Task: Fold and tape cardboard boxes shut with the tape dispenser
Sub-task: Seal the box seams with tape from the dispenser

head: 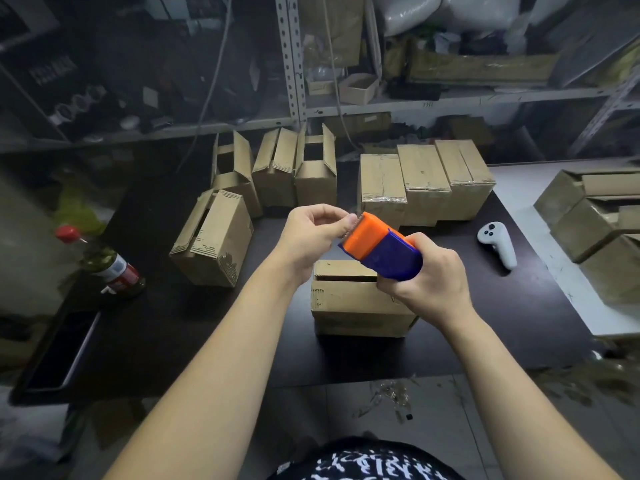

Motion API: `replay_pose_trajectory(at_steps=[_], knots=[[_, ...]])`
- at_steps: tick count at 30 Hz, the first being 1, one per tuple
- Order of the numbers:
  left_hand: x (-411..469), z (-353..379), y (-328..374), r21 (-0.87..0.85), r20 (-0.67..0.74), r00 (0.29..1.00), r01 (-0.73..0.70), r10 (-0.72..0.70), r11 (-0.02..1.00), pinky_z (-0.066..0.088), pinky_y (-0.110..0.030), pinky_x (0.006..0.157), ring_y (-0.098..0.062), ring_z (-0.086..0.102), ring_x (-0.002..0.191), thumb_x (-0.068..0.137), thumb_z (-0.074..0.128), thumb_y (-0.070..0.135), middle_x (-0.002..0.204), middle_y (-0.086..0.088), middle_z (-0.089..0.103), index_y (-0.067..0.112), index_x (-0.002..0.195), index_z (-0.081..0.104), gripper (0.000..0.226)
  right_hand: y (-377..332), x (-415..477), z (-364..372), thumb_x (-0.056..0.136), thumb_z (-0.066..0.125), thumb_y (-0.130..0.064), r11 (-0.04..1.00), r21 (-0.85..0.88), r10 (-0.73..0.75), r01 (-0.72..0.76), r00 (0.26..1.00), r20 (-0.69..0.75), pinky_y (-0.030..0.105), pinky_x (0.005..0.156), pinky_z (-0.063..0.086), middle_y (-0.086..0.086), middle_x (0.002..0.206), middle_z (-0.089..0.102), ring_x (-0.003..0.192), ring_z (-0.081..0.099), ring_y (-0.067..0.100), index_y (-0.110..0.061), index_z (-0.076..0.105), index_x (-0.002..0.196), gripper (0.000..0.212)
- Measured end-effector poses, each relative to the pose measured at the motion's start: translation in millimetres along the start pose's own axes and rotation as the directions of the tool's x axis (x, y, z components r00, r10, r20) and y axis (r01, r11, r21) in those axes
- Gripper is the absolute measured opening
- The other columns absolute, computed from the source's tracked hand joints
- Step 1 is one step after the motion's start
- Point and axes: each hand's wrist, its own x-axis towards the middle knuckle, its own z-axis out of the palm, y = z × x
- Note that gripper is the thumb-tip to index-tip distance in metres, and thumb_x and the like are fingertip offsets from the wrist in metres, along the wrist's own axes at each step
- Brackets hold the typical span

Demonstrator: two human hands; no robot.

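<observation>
My right hand [429,282] grips the blue body of an orange and blue tape dispenser [379,245], held in the air above a small cardboard box [349,303] on the dark table. That box has its flaps folded in with a narrow slit along the top. My left hand [313,233] pinches at the toothed orange end of the dispenser with thumb and forefinger; the tape itself is too thin to make out.
Three taped boxes [426,181] stand behind the dispenser, several open-flapped boxes [277,168] left of them, one tilted box [213,240] nearer. A red-capped bottle [104,263] lies at left, a white controller [497,242] at right. More boxes [595,216] on a white table, shelving behind.
</observation>
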Motion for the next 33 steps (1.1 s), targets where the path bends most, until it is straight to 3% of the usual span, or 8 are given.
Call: replay_pose_trajectory(at_steps=[10,14,18,20,24,26,29,33], knots=[[-9.7,16.0,15.6,0.334,-0.111,0.943,-0.263,0.315,0.905,0.059,-0.021,0.070,-0.009,0.068,0.082,0.093,0.075,0.020,0.085,0.006,0.071,0.023,0.089,0.069,0.007,8.4,0.3,11.4,0.058,0.077,-0.042,1.000,-0.001,0.014,-0.014,0.999,-0.034,0.025,0.052,0.032,-0.012,0.064,0.052,0.054,0.048,0.007,-0.023,0.044,0.081,0.044],[-1.8,-3.0,21.3,0.231,-0.325,0.890,-0.252,0.319,0.940,0.056,-0.025,0.068,-0.007,0.065,0.069,0.092,0.074,0.011,0.077,-0.001,0.072,0.021,0.082,0.070,0.014,28.9,-12.8,8.9,0.054,0.073,-0.042,0.993,-0.032,0.113,-0.114,0.993,-0.023,0.025,0.051,0.030,-0.013,0.061,0.052,0.054,0.048,0.015,-0.025,0.044,0.077,0.040],[0.6,-23.0,22.3,0.180,-0.304,0.926,-0.175,0.224,0.968,0.060,-0.034,0.077,-0.011,0.068,0.066,0.090,0.076,0.009,0.073,0.000,0.072,0.014,0.084,0.071,0.009,37.7,-17.8,5.3,0.055,0.074,-0.037,0.989,-0.022,0.147,-0.147,0.989,-0.031,0.025,0.052,0.034,-0.009,0.067,0.059,0.059,0.053,0.019,-0.023,0.049,0.085,0.041],[-5.5,-22.2,15.6,0.161,-0.327,0.924,-0.151,0.197,0.975,0.061,-0.042,0.088,-0.013,0.072,0.072,0.086,0.080,0.012,0.073,0.001,0.072,0.016,0.096,0.071,0.014,37.8,-14.4,2.7,0.058,0.082,-0.029,0.989,0.018,0.147,-0.146,0.989,-0.033,0.026,0.054,0.039,-0.005,0.075,0.064,0.064,0.058,0.020,-0.024,0.047,0.097,0.053],[-16.2,-24.6,3.4,0.094,-0.339,0.940,0.011,0.022,0.996,0.036,-0.037,0.112,-0.008,0.072,0.100,0.084,0.084,0.017,0.079,0.003,0.078,0.010,0.152,0.042,0.080,42.5,-12.3,-5.5,0.058,0.085,-0.025,0.996,-0.016,0.088,-0.090,0.992,-0.086,0.027,0.065,0.048,-0.007,0.087,0.065,0.074,0.062,0.021,-0.022,0.055,0.106,0.057],[-22.2,-27.6,-0.6,0.021,-0.343,0.938,0.064,-0.053,0.998,0.042,-0.039,0.109,-0.012,0.074,0.097,0.082,0.085,0.018,0.079,0.001,0.079,0.008,0.136,0.062,0.059,44.2,-13.0,-8.2,0.057,0.078,-0.033,0.998,-0.058,0.032,-0.039,0.993,-0.117,0.046,0.079,0.054,-0.010,0.093,0.064,0.083,0.063,0.019,-0.020,0.063,0.109,0.056],[-32.3,-29.6,-8.0,-0.003,-0.359,0.931,0.075,-0.071,0.997,0.054,-0.025,0.076,-0.015,0.076,0.077,0.088,0.079,0.016,0.082,-0.005,0.079,0.012,0.095,0.079,0.008,44.2,-11.0,-9.4,0.059,0.072,-0.039,0.999,-0.054,0.000,-0.006,0.995,-0.098,0.054,0.083,0.052,-0.008,0.099,0.060,0.091,0.056,0.018,-0.018,0.065,0.115,0.060],[-34.5,-36.3,-20.7,0.016,-0.421,0.904,0.083,-0.068,0.996,0.049,-0.018,0.062,-0.014,0.076,0.075,0.094,0.073,0.016,0.087,-0.006,0.078,0.013,0.091,0.074,0.004,38.4,-7.1,-6.7,0.061,0.070,-0.042,0.997,-0.069,-0.035,0.032,0.998,-0.049,0.050,0.081,0.049,-0.008,0.098,0.050,0.090,0.044,0.012,-0.017,0.066,0.116,0.061]])
